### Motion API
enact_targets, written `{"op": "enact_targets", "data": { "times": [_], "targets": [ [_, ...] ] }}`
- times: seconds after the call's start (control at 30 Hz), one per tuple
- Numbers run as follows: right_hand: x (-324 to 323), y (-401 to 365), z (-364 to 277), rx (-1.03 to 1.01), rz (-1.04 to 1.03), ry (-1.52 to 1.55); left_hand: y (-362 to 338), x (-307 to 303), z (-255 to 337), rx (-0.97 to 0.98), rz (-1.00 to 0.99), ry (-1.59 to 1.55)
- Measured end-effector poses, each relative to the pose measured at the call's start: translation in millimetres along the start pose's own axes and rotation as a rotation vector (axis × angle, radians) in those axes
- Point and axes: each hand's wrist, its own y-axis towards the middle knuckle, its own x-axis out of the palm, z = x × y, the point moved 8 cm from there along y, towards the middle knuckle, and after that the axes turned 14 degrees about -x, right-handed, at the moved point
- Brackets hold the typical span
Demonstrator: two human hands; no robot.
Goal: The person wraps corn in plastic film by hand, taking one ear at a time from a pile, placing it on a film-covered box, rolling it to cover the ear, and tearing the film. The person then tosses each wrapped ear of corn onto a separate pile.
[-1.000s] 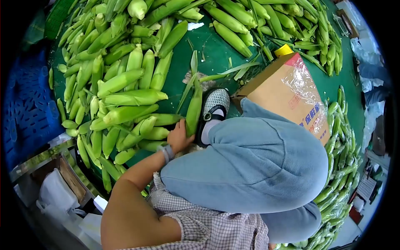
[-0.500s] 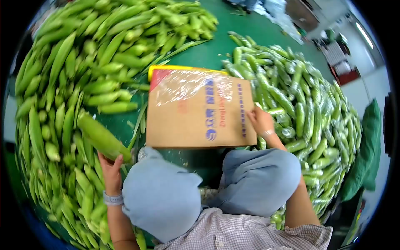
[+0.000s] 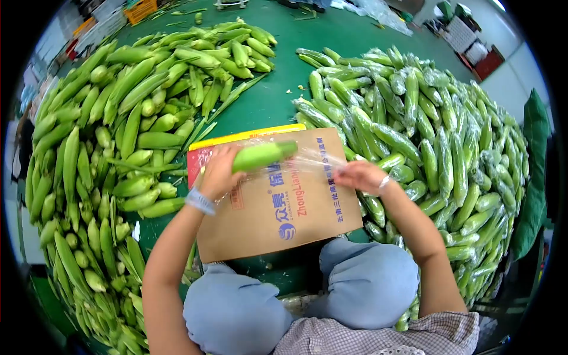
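Note:
Above a flat cardboard box printed with blue and red lettering, my left hand grips a green ear of corn near its left end. The ear lies roughly level, its other end pointing right. My right hand, at the box's right side, pinches clear plastic film that stretches from the ear toward my fingers. Beneath the box's far edge shows a yellow edge. Both my wrists bear bands.
Unwrapped corn ears are heaped at the left. On the right is a large pile of film-wrapped ears. A green sack stands at the far right. Crates, one an orange crate, are at the back left.
My left hand has brought the ear from the lower left up over the box. My right hand has gone from the box's right edge to pulling film. The view has shifted.

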Motion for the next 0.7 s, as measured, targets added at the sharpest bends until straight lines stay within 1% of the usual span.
{"op": "enact_targets", "data": {
  "times": [0.07, 0.1, 0.13, 0.17, 0.2, 0.23, 0.27, 0.3, 0.33, 0.37, 0.4, 0.43, 0.47, 0.53, 0.57, 0.6, 0.63, 0.7],
  "targets": [
    [17, 11, -39, -0.302, -0.216, 0.168, -14, 9, 17, 0.004, -0.1, 0.092],
    [38, 24, -49, -0.403, -0.277, 0.223, -15, 18, 21, 0.023, -0.155, 0.017],
    [57, 39, -40, -0.425, -0.14, 0.071, -14, 24, 23, 0.026, -0.176, 0.033],
    [78, 55, -36, -0.448, -0.012, -0.087, -12, 24, 29, 0.07, -0.186, -0.006],
    [113, 66, -29, -0.684, -0.222, -0.416, -10, 20, 33, 0.111, -0.189, -0.043],
    [137, 69, -19, -0.899, -0.252, -0.855, -12, 14, 29, 0.108, -0.187, -0.025],
    [157, 67, -13, -0.972, -0.275, -0.945, -13, 5, 19, 0.052, -0.129, 0.137],
    [170, 53, -14, -1.148, -0.253, -1.179, -14, -4, 9, -0.006, -0.068, 0.298],
    [181, 41, -14, -1.32, -0.219, -1.414, -24, -8, 6, -0.012, -0.065, 0.315],
    [181, 41, -12, -1.33, -0.216, -1.398, -38, -25, 3, -0.056, 0.143, 0.403],
    [178, 48, -7, -1.268, -0.206, -1.431, -53, -42, 1, -0.092, 0.356, 0.488],
    [175, 55, -1, -1.202, -0.194, -1.462, -69, -46, 4, -0.076, 0.42, 0.415],
    [176, 53, 1, -1.208, -0.191, -1.453, -81, -38, -4, -0.111, 0.38, 0.427],
    [176, 48, 8, -1.173, -0.126, -1.573, -95, -30, -3, -0.07, 0.307, 0.253],
    [176, 38, 8, -1.246, -0.154, -1.586, -98, -31, -2, -0.083, 0.313, 0.248],
    [173, 33, 11, -1.244, -0.171, -1.59, -102, -29, 1, -0.046, 0.281, 0.247],
    [172, 23, 11, -1.324, -0.202, -1.594, -105, -25, 6, -0.007, 0.248, 0.243],
    [170, 0, 9, -1.445, -0.245, -1.574, -109, -25, 4, -0.033, 0.228, 0.197]
  ]
}}
